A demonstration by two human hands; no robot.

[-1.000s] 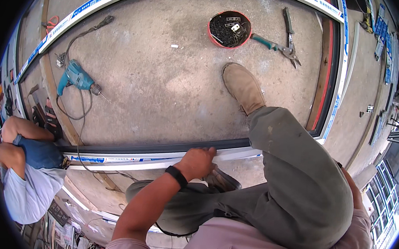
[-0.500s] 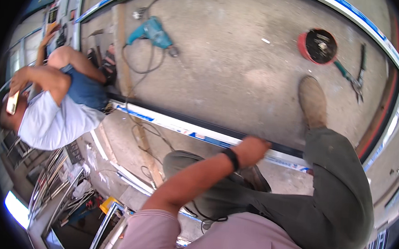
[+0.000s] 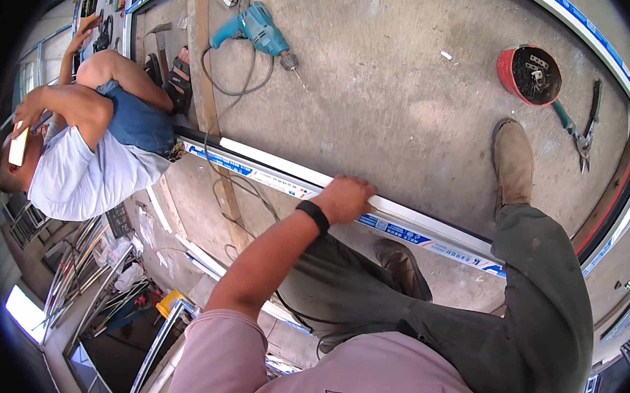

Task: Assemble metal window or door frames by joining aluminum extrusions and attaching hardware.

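My left hand [image 3: 345,200], with a black band at the wrist, is closed over a long white strip [image 3: 277,164]. The strip lies along the near bar of a large metal frame [image 3: 407,234], which has blue and white protective film on its side. My fingers curl over the strip's far edge, and their tips are partly hidden. My right hand is out of the picture.
Inside the frame lie a teal corded drill [image 3: 264,32], a red tub [image 3: 510,75] of small metal parts, and green-handled snips [image 3: 580,138]. My shoe [image 3: 515,159] stands there too. At left crouches another person [image 3: 98,159] with a phone. A cord [image 3: 253,192] crosses the near bar.
My left hand has moved left along the near bar. A white strip now shows on that bar, where a dark channel showed before. The view has shifted slightly.
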